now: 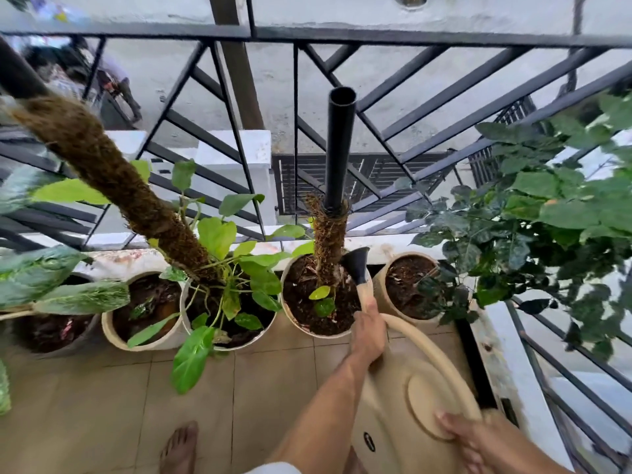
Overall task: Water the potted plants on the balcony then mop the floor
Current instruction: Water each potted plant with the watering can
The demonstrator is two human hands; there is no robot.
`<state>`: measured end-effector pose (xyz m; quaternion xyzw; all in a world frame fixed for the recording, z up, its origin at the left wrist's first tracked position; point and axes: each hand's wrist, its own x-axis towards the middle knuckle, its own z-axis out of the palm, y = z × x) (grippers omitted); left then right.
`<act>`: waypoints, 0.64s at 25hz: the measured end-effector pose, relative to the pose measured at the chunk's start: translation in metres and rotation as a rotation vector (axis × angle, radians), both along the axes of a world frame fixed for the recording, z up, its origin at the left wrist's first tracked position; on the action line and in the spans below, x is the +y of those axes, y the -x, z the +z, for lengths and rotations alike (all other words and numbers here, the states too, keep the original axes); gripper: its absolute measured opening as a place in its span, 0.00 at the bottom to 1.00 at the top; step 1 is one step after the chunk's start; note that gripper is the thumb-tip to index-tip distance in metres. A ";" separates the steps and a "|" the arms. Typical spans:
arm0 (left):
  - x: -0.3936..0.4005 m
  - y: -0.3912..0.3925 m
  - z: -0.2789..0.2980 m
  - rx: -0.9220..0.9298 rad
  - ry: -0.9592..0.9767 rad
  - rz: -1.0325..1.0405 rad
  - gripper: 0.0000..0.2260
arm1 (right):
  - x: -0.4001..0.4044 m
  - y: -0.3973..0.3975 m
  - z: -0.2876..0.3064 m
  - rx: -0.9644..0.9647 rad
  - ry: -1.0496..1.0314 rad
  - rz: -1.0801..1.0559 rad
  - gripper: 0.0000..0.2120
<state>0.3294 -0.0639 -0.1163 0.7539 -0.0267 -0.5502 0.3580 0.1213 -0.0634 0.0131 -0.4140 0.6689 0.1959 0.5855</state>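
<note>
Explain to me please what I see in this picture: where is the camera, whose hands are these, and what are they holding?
The one picture comes from a camera worn on a person's head, looking down at a balcony. There is no machine, only two bare hands. The left hand grips the spout of a beige watering can; the right hand holds its rear edge. The black nozzle hangs over the soil of a pot with a moss pole. More potted plants stand in a row on the tiled floor along the railing. A bare foot shows below.
</note>
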 end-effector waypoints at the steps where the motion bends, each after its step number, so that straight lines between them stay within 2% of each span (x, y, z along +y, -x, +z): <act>1: 0.006 0.001 -0.002 -0.012 -0.001 0.032 0.25 | 0.006 -0.001 -0.007 -0.008 0.010 0.016 0.26; 2: 0.010 0.001 0.000 -0.022 0.020 0.041 0.29 | 0.010 0.000 -0.014 -0.022 0.027 0.030 0.25; 4: 0.014 0.000 0.004 -0.081 0.034 -0.069 0.38 | 0.017 0.001 -0.024 -0.046 0.048 0.063 0.23; 7: 0.015 -0.005 0.014 -0.186 0.045 -0.239 0.35 | 0.023 0.004 -0.030 -0.054 0.075 0.102 0.22; 9: 0.017 -0.006 0.022 -0.181 0.049 -0.241 0.39 | 0.022 0.006 -0.027 -0.049 0.091 0.127 0.23; 12: 0.019 0.001 0.025 -0.190 0.090 -0.161 0.32 | 0.020 0.014 -0.026 -0.050 0.136 0.098 0.23; 16: 0.029 0.015 0.028 -0.219 0.160 -0.124 0.30 | 0.027 0.038 -0.034 -0.073 0.262 0.078 0.24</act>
